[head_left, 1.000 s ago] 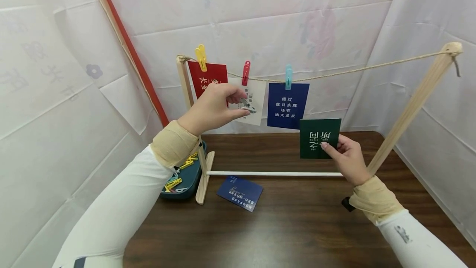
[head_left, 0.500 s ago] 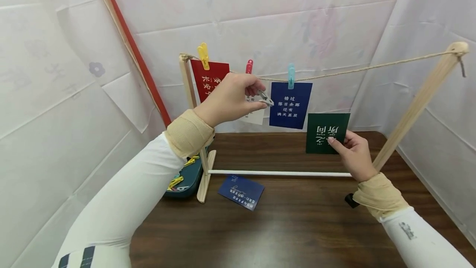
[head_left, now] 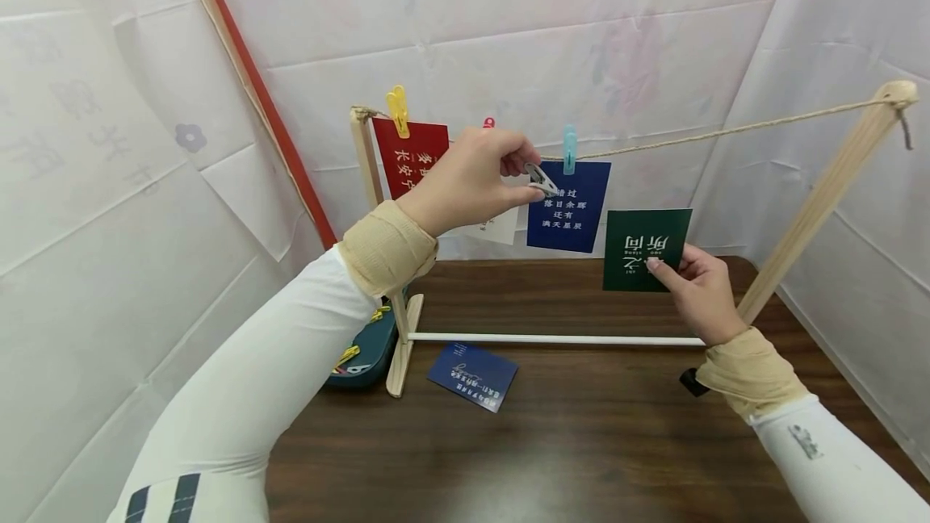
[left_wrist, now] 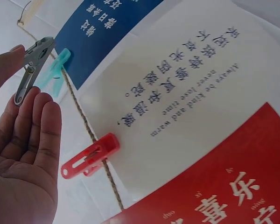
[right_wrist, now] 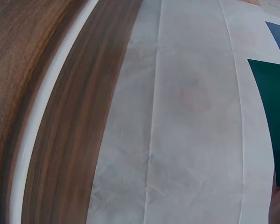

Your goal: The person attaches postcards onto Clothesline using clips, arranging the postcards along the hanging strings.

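Observation:
My left hand [head_left: 483, 176] pinches a grey clothespin [left_wrist: 34, 65] between thumb and fingertips, in front of the hanging cards and below the rope. My right hand [head_left: 701, 293] holds a dark green card [head_left: 647, 248] by its lower right part, its lettering upside down. That card is below the rope [head_left: 726, 131] and apart from it. On the rope hang a red card [head_left: 410, 153] under a yellow clothespin [head_left: 397, 111], a white card [left_wrist: 177, 84] under a red clothespin [left_wrist: 91, 156], and a blue card [head_left: 568, 224] under a light blue clothespin [head_left: 570, 150].
A wooden frame with a left post [head_left: 366, 160] and a right post [head_left: 821, 200] carries the rope. A white bar [head_left: 552, 339] joins its feet. Another blue card [head_left: 474, 376] lies on the brown table [head_left: 581, 442]. A dark teal tray [head_left: 374, 357] with several clothespins stands at left.
My left hand has moved right with the grey clothespin, from before the white card to the blue card's edge. My right hand has shifted the green card slightly right and up.

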The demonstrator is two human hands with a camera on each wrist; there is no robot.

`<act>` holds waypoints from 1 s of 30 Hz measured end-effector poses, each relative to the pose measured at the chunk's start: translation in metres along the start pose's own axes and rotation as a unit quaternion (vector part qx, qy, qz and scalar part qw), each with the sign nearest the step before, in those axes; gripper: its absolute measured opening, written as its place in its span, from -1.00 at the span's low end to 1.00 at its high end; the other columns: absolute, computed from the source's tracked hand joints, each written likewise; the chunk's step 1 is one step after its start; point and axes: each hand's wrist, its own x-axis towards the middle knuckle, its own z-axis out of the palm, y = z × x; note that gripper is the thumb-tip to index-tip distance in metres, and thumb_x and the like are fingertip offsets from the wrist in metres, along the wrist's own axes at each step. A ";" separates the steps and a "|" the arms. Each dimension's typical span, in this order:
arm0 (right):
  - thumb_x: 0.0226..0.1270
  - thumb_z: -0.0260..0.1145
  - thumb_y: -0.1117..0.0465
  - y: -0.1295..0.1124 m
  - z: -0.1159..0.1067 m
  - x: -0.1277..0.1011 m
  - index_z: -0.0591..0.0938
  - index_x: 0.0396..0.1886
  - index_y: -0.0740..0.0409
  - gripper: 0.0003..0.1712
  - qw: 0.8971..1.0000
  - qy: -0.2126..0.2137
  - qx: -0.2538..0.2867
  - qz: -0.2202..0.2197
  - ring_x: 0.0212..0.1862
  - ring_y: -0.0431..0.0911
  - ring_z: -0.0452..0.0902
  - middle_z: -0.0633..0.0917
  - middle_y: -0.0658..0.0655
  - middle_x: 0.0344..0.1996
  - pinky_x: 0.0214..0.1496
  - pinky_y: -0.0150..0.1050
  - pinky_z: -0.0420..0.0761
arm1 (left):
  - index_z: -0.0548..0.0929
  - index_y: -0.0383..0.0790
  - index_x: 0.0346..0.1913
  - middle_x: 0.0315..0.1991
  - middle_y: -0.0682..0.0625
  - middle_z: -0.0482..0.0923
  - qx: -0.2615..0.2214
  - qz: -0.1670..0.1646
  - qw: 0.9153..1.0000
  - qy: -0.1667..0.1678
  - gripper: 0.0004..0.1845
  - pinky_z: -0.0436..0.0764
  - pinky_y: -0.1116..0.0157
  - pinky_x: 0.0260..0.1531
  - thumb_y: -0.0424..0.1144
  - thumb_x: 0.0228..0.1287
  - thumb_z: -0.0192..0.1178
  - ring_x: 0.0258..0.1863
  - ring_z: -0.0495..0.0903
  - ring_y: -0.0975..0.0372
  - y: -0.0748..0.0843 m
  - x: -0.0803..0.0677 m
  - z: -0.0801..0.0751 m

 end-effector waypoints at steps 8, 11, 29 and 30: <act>0.55 0.41 0.33 -0.003 -0.005 0.004 0.79 0.11 0.10 -0.76 1.000 -0.001 -0.003 0.001 -0.16 -0.39 0.81 0.87 -0.23 -0.20 -0.12 -0.52 0.74 | 0.75 -0.31 0.08 -0.04 -0.14 0.77 -0.017 -0.004 1.000 -0.013 -0.67 0.67 0.30 0.09 -0.22 0.38 0.53 -0.03 0.67 0.09 0.007 0.010 -0.003; 0.55 0.41 0.32 -0.005 -0.006 0.006 0.79 0.11 0.06 -0.77 1.000 -0.002 -0.002 -0.002 -0.15 -0.39 0.81 0.87 -0.24 -0.19 -0.12 -0.52 0.74 | 0.75 -0.32 0.07 -0.05 -0.14 0.77 -0.013 0.002 1.000 -0.015 -0.67 0.67 0.32 0.08 -0.22 0.38 0.53 -0.04 0.68 0.10 0.009 0.013 -0.003; 0.53 0.35 0.45 -0.016 -0.010 0.015 0.80 0.04 0.01 -0.70 0.999 -0.002 0.028 -0.015 -0.19 -0.39 0.82 0.89 -0.19 -0.24 -0.15 -0.51 0.75 | 0.76 -0.29 0.04 -0.13 -0.05 0.75 -0.006 0.033 0.999 -0.014 -0.70 0.64 0.39 0.05 -0.20 0.38 0.53 -0.10 0.64 0.22 0.026 0.035 -0.001; 0.53 0.35 0.44 -0.017 -0.010 0.015 0.80 0.03 -0.01 -0.70 1.000 -0.001 0.023 -0.016 -0.19 -0.39 0.82 0.88 -0.20 -0.24 -0.16 -0.51 0.75 | 0.76 -0.29 0.04 -0.13 -0.05 0.75 -0.005 0.034 0.999 -0.014 -0.70 0.63 0.39 0.05 -0.20 0.38 0.53 -0.10 0.64 0.22 0.027 0.036 0.000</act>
